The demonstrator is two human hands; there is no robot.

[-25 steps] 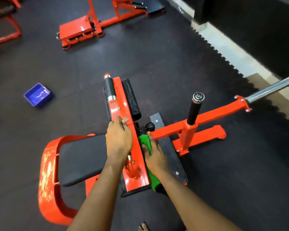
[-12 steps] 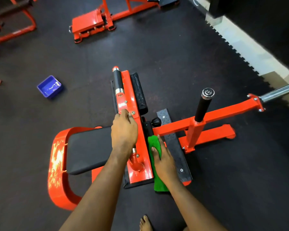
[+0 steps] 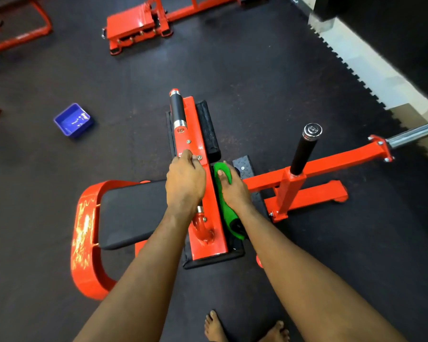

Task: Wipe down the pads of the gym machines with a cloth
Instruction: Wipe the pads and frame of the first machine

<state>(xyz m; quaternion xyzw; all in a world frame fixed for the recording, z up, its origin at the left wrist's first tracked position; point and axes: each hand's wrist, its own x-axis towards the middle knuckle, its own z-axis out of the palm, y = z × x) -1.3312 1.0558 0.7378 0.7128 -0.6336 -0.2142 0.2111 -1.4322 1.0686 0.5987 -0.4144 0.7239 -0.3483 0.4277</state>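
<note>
- Right hand first: it clamps the green cloth, thumb on top, the fingers folded over the cloth's far side.
- Cloth sits pressed against the right-hand edge of the long chest pad, running from under the palm back towards the wrist, its near end dangling beside the pad's lower corner.
- Left hand is curled over the red backing plate bolted to that pad, fingertips hooked near two bolts and knuckles up.
- Just past those fingertips, a black-gripped handle with a chrome collar lies along the plate.
- Beside the plate on the right, a strip of the pad's black upholstery shows above the cloth.
- Left of the arms, the black seat pad lies in a curved red frame with scuffed paint.
- Right of the cloth hand, a black checker-plate step peeks out, and a red beam runs off to a chrome bar.
- Upright post with a black grip and chrome cap stands on that beam.
- Bare feet show at the bottom edge on the dark rubber floor.
- Blue tray sits well apart to the left.
- Another red machine sits further off at the top.
</note>
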